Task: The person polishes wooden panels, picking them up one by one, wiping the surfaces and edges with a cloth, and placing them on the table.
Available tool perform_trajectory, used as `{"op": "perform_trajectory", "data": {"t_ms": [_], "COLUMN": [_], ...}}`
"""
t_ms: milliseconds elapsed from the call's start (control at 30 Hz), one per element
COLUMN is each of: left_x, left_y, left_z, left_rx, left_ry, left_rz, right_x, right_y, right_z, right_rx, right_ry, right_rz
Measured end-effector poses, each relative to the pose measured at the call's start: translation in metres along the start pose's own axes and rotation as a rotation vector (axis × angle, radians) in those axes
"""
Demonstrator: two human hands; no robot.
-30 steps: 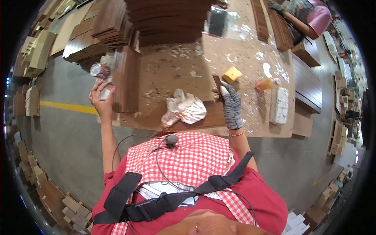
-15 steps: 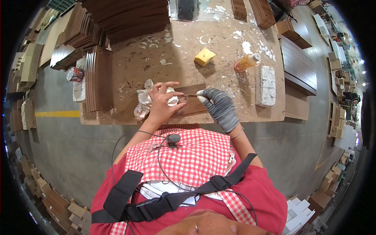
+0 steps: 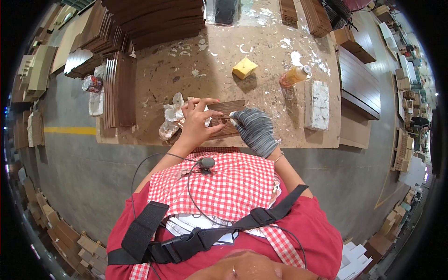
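Head view: taking the dark wooden strip (image 3: 226, 117) as the landmark, the scene is read from left to right. Far to its left, a stack of dark boards (image 3: 120, 89) is stood on the tabletop (image 3: 186, 70), with a small can (image 3: 92, 83) beyond that stack. Just left of the strip, a crumpled white rag (image 3: 173, 114) is seen, touching its near end. The strip is laid flat close to the near edge of the tabletop, its long axis running left to right across the person's front. The bare left hand (image 3: 198, 122) is pressed down on the strip's left part, fingers spread. The gloved right hand (image 3: 254, 130) is set at the strip's right end, its fingertips pinched together on something too small to be told. Both hands are equally near. Beyond the strip, a yellow sponge (image 3: 244, 68) is seen; to its right, an amber bottle (image 3: 295, 75) lying on its side and a white block (image 3: 317, 104).
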State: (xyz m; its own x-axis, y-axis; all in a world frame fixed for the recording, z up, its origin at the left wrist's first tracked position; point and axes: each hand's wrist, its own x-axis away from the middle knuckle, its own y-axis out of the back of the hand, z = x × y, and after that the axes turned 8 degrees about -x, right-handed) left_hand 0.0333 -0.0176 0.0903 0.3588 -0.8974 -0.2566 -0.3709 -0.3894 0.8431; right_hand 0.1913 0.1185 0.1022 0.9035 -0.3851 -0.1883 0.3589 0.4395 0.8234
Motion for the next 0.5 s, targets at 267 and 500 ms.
{"op": "perform_trajectory", "data": {"t_ms": [267,500], "left_x": [0.002,0.019], "left_y": [-0.009,-0.029], "left_z": [0.001,0.007], "left_rx": [-0.012,0.001], "left_ry": [0.03,0.044], "left_rz": [0.007,0.179], "right_x": [0.005,0.036], "right_y": [-0.002,-0.035], "right_z": [-0.013,-0.109], "right_rx": [-0.191,-0.893], "right_ry": [-0.056,-0.372], "right_rz": [0.037,-0.152]}}
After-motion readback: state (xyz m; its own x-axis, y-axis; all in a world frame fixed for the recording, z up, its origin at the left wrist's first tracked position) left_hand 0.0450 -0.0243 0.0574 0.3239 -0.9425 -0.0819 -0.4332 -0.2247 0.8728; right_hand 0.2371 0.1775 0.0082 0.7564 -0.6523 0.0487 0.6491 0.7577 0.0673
